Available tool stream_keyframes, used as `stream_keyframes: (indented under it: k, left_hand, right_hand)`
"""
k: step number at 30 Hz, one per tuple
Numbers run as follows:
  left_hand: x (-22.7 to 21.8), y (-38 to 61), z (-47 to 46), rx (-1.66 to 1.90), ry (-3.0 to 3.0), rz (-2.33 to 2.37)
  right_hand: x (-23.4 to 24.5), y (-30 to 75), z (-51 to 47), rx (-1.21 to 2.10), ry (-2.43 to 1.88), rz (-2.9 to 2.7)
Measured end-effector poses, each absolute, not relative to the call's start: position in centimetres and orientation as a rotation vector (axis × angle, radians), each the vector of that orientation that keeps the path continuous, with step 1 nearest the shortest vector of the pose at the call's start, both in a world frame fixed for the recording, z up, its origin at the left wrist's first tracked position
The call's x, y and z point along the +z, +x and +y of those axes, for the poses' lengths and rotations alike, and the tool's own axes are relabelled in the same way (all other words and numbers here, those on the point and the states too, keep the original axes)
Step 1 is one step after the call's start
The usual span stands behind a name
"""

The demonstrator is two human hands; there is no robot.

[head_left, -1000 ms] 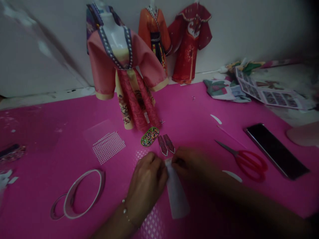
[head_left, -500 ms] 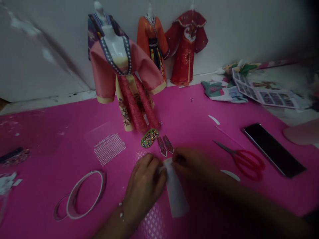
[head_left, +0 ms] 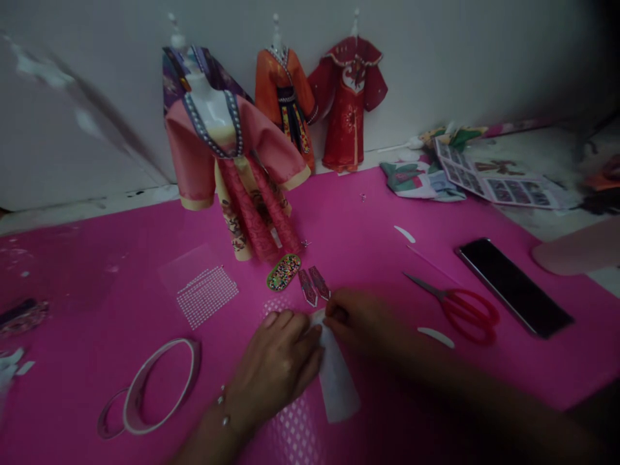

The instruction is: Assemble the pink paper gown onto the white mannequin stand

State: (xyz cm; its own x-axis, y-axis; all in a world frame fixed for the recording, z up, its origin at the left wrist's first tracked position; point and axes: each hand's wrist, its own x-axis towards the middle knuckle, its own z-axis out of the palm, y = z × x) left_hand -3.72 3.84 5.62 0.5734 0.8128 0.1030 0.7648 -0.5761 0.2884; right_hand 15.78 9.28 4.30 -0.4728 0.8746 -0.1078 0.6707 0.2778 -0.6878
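A pale, whitish strip of fabric or paper [head_left: 339, 387], wider at its near end, lies on the pink table in front of me. My left hand [head_left: 281, 358], wearing a beaded bracelet, is closed at the strip's upper left edge, thumb and fingers pressing there. At its upper end my right hand [head_left: 361, 323] pinches the right edge with bent fingers. What lies between the fingertips is partly hidden. Just beyond the hands are two dark red pointed pieces with pale edging [head_left: 314, 284]. Beside them sits a small green oval tray of coloured beads [head_left: 284, 271].
Red-handled scissors [head_left: 467, 313] and a black phone [head_left: 516, 287] lie on the right. Rolls of tape [head_left: 162, 387] and a sheet of small gems [head_left: 208, 297] are on the left. Dressed doll forms, one in a pink robe [head_left: 194, 148], stand along the back wall.
The view has shifted slightly, so the objects sit a little further left. My left thumb and fingers look straighter against the strip. Both hands stay at its upper end.
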Motion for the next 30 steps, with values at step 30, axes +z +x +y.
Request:
stream_keyframes:
  k: [30]
  left_hand:
    - [4.8,-3.5,3.2,0.577,2.602,1.460]
  right_hand:
    - [4.8,17.3,9.4,0.378,-0.896,-2.749]
